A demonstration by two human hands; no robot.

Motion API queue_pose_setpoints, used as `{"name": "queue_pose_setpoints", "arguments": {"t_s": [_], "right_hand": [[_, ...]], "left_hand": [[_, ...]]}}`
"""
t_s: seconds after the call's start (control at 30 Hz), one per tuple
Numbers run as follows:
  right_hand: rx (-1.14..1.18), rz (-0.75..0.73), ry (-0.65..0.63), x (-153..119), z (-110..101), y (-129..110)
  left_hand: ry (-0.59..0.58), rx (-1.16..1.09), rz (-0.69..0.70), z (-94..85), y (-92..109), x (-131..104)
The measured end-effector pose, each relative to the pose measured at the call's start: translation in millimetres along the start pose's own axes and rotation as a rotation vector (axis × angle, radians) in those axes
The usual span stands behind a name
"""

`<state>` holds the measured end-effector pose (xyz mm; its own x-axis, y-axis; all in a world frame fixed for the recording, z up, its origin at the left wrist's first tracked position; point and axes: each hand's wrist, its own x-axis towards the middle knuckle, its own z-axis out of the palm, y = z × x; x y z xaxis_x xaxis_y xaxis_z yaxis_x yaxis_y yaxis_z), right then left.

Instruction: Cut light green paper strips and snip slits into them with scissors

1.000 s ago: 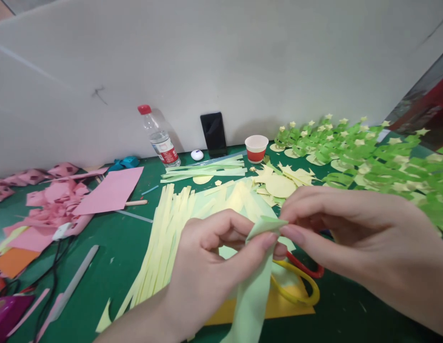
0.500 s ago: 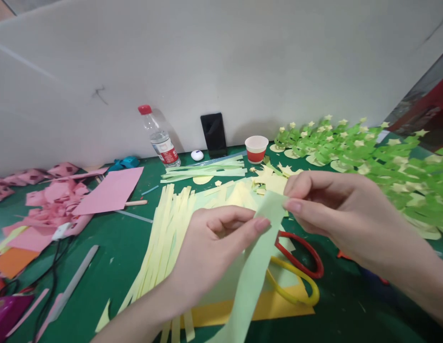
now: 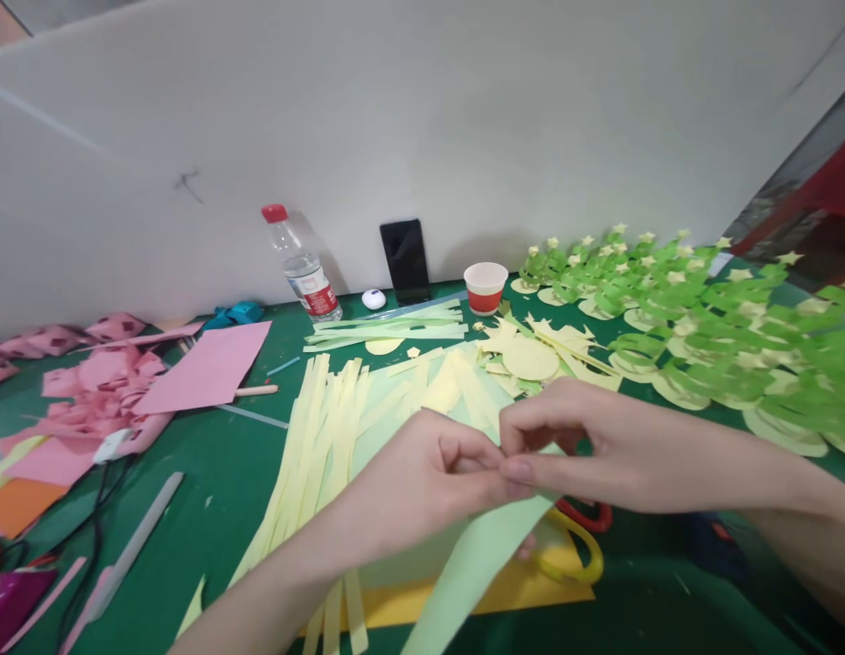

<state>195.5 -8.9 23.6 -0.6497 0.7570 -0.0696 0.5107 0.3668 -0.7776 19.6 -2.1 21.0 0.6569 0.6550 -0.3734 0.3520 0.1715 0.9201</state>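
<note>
Plain pale grey wall [image 3: 422,109] behind, green tabletop [image 3: 217,509] below, blurred red shape [image 3: 828,196] at far right.

A lane (stick [image 3: 253,416] across) parts pink sheet [image 3: 207,368] from yellow strips [image 3: 341,428].

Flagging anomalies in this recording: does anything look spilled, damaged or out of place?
Nothing looks spilled or plainly damaged. Mildly untidy: crumpled pink paper lies heaped at the left, with a black cable trailing loosely beside it.

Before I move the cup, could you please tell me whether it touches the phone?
Apart: the head view shows wall between the cup and phone.
</note>
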Motion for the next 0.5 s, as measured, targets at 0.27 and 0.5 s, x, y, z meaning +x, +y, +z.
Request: {"name": "queue_pose_setpoints", "arguments": {"t_s": [0.27,0.5], "right_hand": [[-0.095,-0.074,-0.07,-9.3,-5.3,-0.2],[-0.187,-0.06,-0.036,-20.1,-26.4,4.5]], "left_hand": [[-0.086,0.026,-0.07,3.7,0.8,-2.7],[-0.141,-0.112,-0.091,3.4,-3.8,-4.6]]}}
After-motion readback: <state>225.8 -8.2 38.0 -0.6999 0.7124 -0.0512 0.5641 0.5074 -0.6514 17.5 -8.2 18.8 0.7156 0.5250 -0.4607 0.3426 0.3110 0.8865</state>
